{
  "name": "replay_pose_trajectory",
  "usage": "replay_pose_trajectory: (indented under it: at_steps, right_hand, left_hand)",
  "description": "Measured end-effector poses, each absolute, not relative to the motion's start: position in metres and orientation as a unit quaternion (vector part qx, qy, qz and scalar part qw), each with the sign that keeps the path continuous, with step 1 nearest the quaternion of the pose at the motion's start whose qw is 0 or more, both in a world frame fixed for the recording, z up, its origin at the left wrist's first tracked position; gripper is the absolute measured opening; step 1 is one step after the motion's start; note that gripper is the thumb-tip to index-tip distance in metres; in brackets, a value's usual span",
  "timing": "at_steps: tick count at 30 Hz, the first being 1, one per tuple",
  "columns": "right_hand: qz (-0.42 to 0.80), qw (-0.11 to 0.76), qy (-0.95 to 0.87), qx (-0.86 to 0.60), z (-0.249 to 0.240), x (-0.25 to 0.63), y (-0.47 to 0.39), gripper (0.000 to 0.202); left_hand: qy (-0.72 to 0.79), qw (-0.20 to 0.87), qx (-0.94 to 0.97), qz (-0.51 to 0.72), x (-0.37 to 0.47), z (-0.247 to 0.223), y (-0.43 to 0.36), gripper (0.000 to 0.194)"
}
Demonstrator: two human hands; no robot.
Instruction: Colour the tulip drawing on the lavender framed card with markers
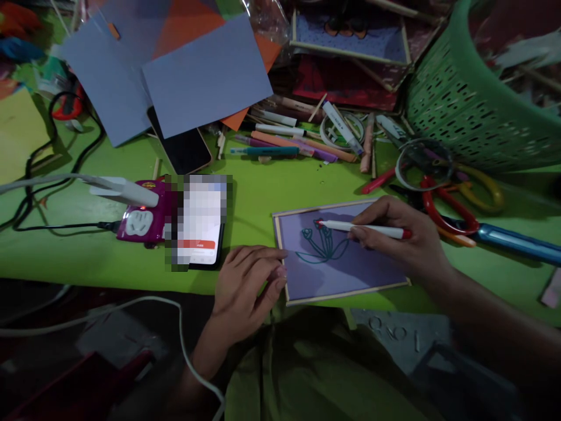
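Note:
A white marker with a red end (383,228) is pinched in my right hand (401,234). Its tip touches a green line drawing of flowers (325,242), where a little red shows on one bloom. The drawing is on a purple sheet (350,275) edged with thin pale wooden sticks, lying at the table's front edge. My left hand (249,283) rests palm down at the sheet's left edge, fingers loosely bent and fingertips against the frame. The underside of that hand is hidden.
A lit phone (201,222) lies beside a purple power socket (139,222) with cables. Several markers (272,151) are heaped behind. At right are red-handled scissors (447,204), a tape roll (424,165) and a green basket (473,117). Purple card (205,76) covers part of a dark phone (186,152).

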State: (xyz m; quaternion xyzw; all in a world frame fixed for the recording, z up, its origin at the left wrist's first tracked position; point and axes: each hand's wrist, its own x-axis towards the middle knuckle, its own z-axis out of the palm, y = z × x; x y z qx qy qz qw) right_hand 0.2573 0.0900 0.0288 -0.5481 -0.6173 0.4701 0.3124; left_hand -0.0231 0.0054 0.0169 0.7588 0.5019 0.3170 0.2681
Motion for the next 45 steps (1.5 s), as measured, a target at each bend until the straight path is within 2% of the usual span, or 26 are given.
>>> replay_pose_trajectory:
  at_steps: [7,13,19,32,35,39,45]
  right_hand:
    - [0.469,0.309,-0.622,-0.546,0.028,0.257,0.089,0.031]
    - [0.459,0.304,-0.631,-0.546,0.027,0.257,0.090,0.037]
    - [0.464,0.310,-0.627,-0.543,0.027,0.257,0.090,0.030]
    - [0.471,0.310,-0.623,-0.542,0.027,0.258,0.090,0.029]
    - [0.489,0.337,-0.593,-0.544,0.025,0.259,0.090,0.035]
    - [0.500,0.418,-0.549,-0.524,0.022,0.260,0.094,0.035]
    - [0.462,0.500,-0.550,-0.484,0.021,0.263,0.100,0.033]
  left_hand:
    - [0.497,0.264,0.761,0.321,-0.024,0.016,0.006,0.007]
    - [0.498,0.270,0.760,0.319,-0.024,0.016,0.006,0.008]
    - [0.501,0.265,0.759,0.320,-0.024,0.017,0.006,0.008]
    - [0.511,0.274,0.751,0.316,-0.022,0.018,0.005,0.009]
    - [0.520,0.270,0.735,0.342,-0.021,0.017,0.004,0.011]
    - [0.570,0.226,0.700,0.365,-0.016,0.019,0.020,0.018]
    - [0.606,0.133,0.731,0.284,-0.009,0.014,0.083,0.026]
